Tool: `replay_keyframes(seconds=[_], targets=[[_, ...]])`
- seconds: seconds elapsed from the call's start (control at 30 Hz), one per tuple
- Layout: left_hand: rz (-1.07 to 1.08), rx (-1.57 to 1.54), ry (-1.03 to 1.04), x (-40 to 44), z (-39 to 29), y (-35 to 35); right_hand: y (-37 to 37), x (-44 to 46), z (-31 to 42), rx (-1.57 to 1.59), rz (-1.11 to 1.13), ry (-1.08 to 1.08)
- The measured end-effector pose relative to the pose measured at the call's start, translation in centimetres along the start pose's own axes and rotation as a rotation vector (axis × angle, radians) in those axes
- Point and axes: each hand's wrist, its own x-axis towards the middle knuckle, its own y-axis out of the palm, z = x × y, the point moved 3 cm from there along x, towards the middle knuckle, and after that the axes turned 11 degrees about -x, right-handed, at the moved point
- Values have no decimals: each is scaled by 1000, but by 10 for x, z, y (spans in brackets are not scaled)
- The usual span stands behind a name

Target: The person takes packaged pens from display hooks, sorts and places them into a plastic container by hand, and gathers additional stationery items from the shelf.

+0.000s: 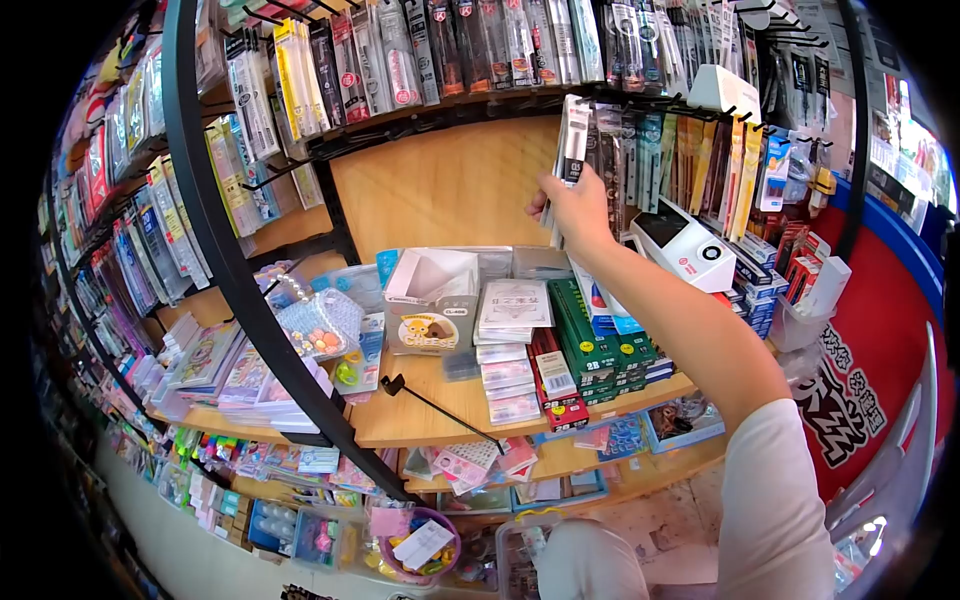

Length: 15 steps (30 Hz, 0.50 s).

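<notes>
My right hand [575, 205] reaches up to the hanging row, its fingers closed around the lower part of a slim packaged pen [573, 135] with a white and black label. The packet stands upright at the left end of the lower row of hanging packets [648, 155], just under the rail. My left hand is out of view. Below my right forearm lie green boxes [585, 345] and a white device with a round black dial [690, 250].
An open cardboard box [432, 300] stands on the wooden shelf [400, 425]. A loose black metal hook [440, 408] lies in front of it. Stacked small packs [508, 350] sit beside the box. A black upright post [235, 270] crosses the left side.
</notes>
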Motion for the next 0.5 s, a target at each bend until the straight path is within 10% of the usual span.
replay_keyframes(seconds=[0.5], targets=[[103,15,-80,-1,5,29,-25,-49,60,89,-31,-40]])
